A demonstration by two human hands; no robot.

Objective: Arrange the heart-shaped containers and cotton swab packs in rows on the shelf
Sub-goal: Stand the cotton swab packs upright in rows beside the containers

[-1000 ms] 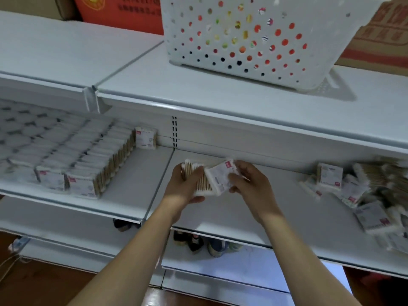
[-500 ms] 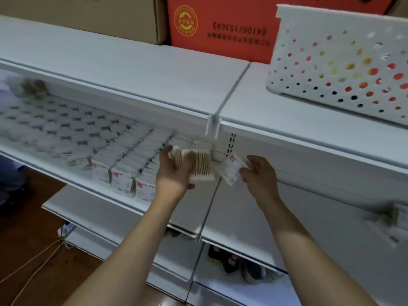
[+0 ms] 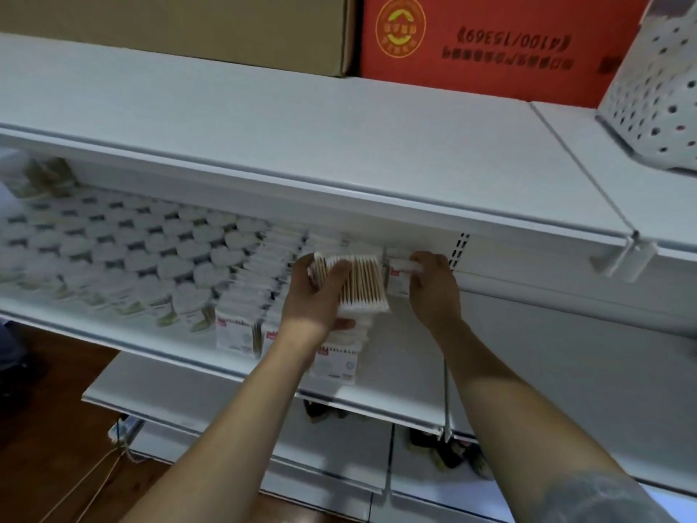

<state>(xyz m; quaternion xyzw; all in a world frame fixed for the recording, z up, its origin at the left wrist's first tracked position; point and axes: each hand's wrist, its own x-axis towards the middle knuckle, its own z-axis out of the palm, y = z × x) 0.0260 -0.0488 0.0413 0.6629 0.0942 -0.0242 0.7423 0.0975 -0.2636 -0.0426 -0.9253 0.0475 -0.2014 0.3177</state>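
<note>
Change: I see the view has swung left since 1 s ago; both hands now reach the rows, so placing begins.
Heart-shaped white containers [image 3: 124,258]: in rows, far left of the white metal shelf [image 3: 158,345].
Left hand [image 3: 317,296]: fingers curled round a stack of clear cotton swab packs [image 3: 362,283].
Right hand [image 3: 433,285]: pinches 1 white-labelled swab pack [image 3: 399,273] at the row's back.

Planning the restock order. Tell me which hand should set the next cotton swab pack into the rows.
Right. The right hand already pinches a single pack at the back of the shelf, beside the last row of packs. The left hand grips a stack of packs, so it probably serves best as the supply.
</note>
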